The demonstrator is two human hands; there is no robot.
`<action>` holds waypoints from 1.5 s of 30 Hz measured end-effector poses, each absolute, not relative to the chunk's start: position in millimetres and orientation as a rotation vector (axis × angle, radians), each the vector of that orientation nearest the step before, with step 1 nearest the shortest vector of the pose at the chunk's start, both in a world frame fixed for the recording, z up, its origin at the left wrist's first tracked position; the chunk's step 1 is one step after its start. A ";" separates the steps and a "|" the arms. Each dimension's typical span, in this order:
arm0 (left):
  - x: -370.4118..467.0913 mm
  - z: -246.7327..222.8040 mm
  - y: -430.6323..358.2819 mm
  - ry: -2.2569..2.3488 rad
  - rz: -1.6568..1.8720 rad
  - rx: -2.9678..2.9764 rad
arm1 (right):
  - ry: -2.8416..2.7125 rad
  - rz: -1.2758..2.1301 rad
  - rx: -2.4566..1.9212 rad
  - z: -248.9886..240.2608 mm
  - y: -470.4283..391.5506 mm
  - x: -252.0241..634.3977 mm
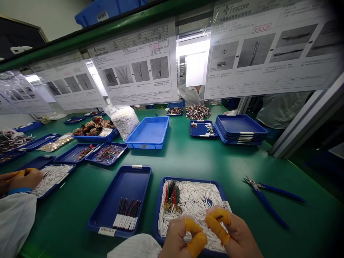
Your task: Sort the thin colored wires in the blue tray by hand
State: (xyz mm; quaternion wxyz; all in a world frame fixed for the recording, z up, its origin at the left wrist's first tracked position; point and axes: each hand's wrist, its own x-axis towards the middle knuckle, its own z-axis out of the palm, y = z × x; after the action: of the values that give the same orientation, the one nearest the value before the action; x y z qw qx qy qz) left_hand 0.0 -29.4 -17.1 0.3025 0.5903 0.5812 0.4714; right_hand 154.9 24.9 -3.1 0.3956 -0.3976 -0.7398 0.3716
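Blue tray [223, 190] of white tubes [197, 196] and bundled wires [172, 195]

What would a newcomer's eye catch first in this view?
Probably the bright yellow finger covers on both hands, low in the view over a blue tray heaped with short white tubes. Next, the blue-handled pliers lying open on the green bench to the right. Above, instruction sheets with photos hang in a row across the upper part of the view.
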 end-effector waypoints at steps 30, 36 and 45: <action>-182.9 3.8 -86.3 2.558 0.651 1.753 | -1.902 0.942 -1.153 -15.8 19.6 158.3; -188.6 10.2 -83.4 2.400 0.583 1.757 | -1.942 0.898 -1.140 -12.1 16.8 154.3; -186.1 0.8 -79.8 2.291 0.630 1.774 | -2.052 1.016 -1.150 -18.9 15.1 152.6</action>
State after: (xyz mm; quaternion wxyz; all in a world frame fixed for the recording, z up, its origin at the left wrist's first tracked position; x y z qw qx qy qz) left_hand -186.1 -79.8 0.8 0.0880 0.5959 0.7697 0.2115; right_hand 152.6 15.1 -18.9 0.2858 -0.4301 -0.7675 0.3799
